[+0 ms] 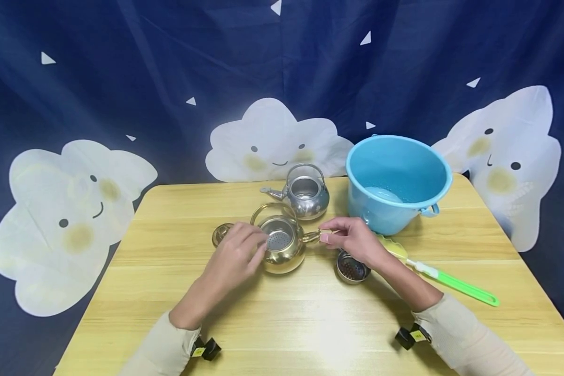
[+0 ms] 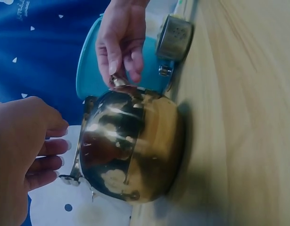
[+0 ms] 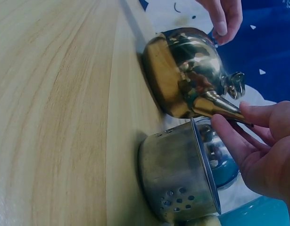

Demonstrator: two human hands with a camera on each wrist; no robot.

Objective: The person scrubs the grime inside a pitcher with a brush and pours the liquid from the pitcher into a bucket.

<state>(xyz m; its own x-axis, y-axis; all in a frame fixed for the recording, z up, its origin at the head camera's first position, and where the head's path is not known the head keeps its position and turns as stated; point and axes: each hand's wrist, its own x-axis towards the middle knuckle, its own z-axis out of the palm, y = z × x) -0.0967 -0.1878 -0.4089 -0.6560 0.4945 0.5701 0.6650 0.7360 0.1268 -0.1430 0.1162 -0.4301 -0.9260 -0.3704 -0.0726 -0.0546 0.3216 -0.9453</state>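
The gold teapot (image 1: 284,259) sits on the table (image 1: 286,324), left of the blue bucket (image 1: 376,211) and nearer the person. The right hand (image 1: 354,239) pinches its spout (image 3: 219,106) near the tip. The left hand (image 1: 237,250) is beside the pot, fingers loose, holding nothing. A hard tug on the spout might tip the pot, with only that one pinch on it. The head view shows a strainer (image 1: 279,241) with little holes inside; neither wrist view does.
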